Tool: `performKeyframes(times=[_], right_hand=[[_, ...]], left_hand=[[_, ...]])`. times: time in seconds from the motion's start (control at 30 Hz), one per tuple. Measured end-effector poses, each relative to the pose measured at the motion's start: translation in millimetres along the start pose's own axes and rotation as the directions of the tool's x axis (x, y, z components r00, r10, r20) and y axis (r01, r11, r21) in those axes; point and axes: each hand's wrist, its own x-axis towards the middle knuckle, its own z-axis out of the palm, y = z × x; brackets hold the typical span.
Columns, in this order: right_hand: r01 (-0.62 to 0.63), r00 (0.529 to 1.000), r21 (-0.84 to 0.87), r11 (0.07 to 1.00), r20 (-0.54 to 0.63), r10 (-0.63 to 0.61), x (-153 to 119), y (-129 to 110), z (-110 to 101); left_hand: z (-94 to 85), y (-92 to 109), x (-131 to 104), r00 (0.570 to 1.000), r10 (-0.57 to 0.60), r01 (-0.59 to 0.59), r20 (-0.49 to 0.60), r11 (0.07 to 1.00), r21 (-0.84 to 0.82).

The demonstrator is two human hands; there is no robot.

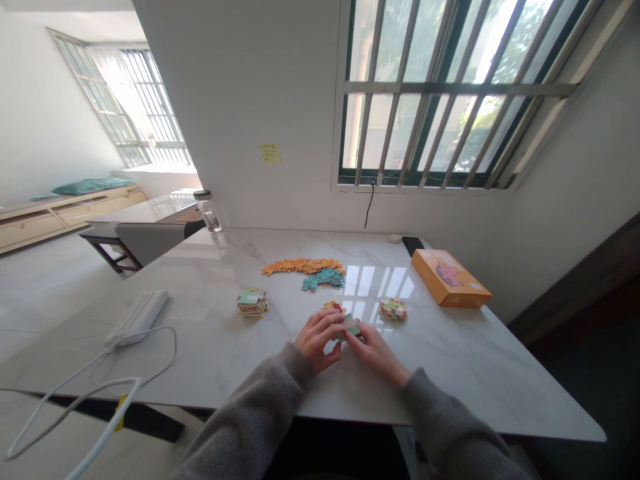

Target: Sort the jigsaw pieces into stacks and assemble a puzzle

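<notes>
In front of my body, both hands meet over a pale green puzzle piece (352,325). My right hand (376,350) pinches its right side between thumb and fingers. My left hand (319,338) is curled, with its fingertips on the piece's left edge; the hand partly hides that edge. Just beyond the left fingers, a red and yellow puzzle piece (331,305) shows in part. A stack of puzzle pieces (253,303) lies to the left, and a smaller stack (394,309) to the right.
Farther back lie a heap of orange pieces (300,265) and teal pieces (325,279). An orange box (450,279) and a black phone (413,246) are at right. A power strip (137,318) with a white cable and a bottle (207,211) stand left on the marble-look table (210,360).
</notes>
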Motion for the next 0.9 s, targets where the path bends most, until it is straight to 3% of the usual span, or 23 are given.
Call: performKeyframes(times=[0.17,0.37,0.5,0.63,0.77,0.9], right_hand=[[-0.012,1.0,0.092,0.996,0.021,0.011,1,-1,-2],[-0.018,0.999,0.087,0.996,0.038,0.015,1,-10,-4],[-0.05,0.998,0.093,0.994,-0.042,0.055,0,-12,-9],[-0.054,0.988,0.03,0.998,-0.14,0.058,-2,-9,-11],[-0.023,0.994,-0.06,0.998,-0.111,0.016,-4,-10,-7],[-0.008,0.996,-0.097,0.995,-0.092,-0.001,-5,-8,-4]], left_hand=[[0.8,-2,-2,0.994,-0.091,0.092,-0.055,0.995,0.024],[-2.4,-1,0,0.988,-0.133,0.134,-0.079,0.991,0.014],[-14.9,-5,-4,0.977,-0.182,0.193,-0.112,0.977,0.089],[-45.0,-25,-16,0.966,-0.226,0.249,-0.128,0.945,0.212],[-93.2,-63,-34,0.937,-0.321,0.348,-0.134,0.879,0.326],[-137.5,-105,-51,0.874,-0.442,0.486,-0.201,0.805,0.34]])
